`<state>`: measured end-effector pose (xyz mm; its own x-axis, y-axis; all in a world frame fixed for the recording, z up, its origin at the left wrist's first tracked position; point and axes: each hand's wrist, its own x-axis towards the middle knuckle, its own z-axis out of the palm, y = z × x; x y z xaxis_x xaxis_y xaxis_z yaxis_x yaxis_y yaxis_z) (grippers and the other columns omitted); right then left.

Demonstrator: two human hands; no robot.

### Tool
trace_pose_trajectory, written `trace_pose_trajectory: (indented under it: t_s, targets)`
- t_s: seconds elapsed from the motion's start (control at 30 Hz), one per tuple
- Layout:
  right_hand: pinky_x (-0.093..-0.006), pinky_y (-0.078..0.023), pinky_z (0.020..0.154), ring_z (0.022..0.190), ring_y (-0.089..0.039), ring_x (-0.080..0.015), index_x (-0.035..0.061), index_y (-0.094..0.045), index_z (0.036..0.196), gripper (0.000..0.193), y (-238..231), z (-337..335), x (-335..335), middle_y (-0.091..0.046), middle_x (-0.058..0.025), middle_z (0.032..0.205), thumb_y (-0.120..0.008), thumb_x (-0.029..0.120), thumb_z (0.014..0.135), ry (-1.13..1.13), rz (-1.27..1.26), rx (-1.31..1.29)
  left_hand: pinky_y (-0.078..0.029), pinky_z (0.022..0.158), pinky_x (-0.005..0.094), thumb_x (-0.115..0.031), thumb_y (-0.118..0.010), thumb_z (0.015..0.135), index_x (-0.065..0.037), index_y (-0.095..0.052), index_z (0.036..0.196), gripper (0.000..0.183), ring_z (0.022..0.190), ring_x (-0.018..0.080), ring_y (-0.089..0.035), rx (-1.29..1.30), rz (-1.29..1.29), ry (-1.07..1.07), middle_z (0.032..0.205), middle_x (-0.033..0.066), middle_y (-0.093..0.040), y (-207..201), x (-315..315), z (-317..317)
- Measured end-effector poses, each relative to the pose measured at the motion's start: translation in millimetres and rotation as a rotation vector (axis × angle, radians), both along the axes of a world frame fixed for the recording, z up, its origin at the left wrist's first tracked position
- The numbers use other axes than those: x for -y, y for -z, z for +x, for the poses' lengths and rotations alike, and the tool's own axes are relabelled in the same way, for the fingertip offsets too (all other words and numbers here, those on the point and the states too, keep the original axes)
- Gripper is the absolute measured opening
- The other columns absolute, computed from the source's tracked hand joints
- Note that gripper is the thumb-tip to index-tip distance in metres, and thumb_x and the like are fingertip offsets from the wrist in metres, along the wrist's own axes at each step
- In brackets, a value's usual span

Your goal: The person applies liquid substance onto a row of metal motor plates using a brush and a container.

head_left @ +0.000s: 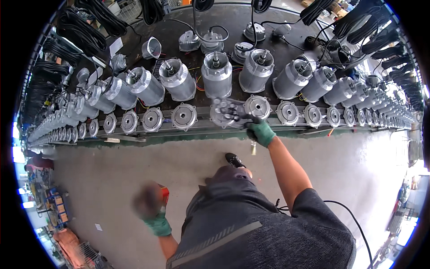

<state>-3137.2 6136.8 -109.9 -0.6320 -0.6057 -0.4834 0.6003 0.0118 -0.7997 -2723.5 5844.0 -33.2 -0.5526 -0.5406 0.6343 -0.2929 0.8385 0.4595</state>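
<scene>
right hand (261, 131): green-gloved, closing on a round metal end cover (227, 113), lifting it off the rail
left hand (154, 210): blurred, gripping a small red thing (164, 193), low beside the hip
beyond cover: motor housings (217, 74) standing in a row
step: likely fitting covers; next needing alignment over a housing shaft

The person's right hand (260, 131), in a green and dark work glove, reaches up toward twelve o'clock and grips a round, silver cast-metal end cover (227, 112), blurred with motion, at the front edge of a long dark workbench (233, 27). At three and nine o'clock of that cover, a row of matching round grey metal covers (184, 116) lines the bench edge. Beyond it, toward twelve o'clock, stand silver cylindrical motor housings with upright shafts (217, 74). Bundles of black cable (92, 22) hang along the far rim. The left hand (150, 208), also green-gloved, is at seven o'clock over the grey concrete floor (112, 170), closed round a blurred object with a red part (164, 193).
</scene>
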Motion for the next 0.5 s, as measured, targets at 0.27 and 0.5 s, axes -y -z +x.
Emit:
trace_pose_trajectory:
  t_s: [0.27,0.5]
  targets:
    - [-0.0321,-0.05,0.054,0.062,-0.06,-0.0181,0.0034,-0.058,0.124,0.036,43,-31,110,-0.063,-0.0087,0.08,-0.06,0.012,0.089,-0.163,0.229,-0.186,-0.052,0.089,0.0346,-0.025,-0.079,0.078,-0.011,-0.07,0.114,0.039,0.1,0.0211,-0.069,0.114,-0.061,-0.083,0.111,0.0024,-0.072,-26,-48,-14]
    - [-0.0469,-0.049,0.095,0.112,-0.061,-0.044,-0.0048,-0.062,0.114,0.054,25,-46,79,-0.066,-0.0285,0.114,-0.067,0.04,0.084,-0.213,0.722,-0.791,-0.053,0.088,0.0366,-0.027,-0.082,0.072,-0.008,-0.07,0.112,0.046,0.099,0.0236,-0.069,0.021,0.111,-0.124,0.11,0.0057,-0.072,-23,-64,1]
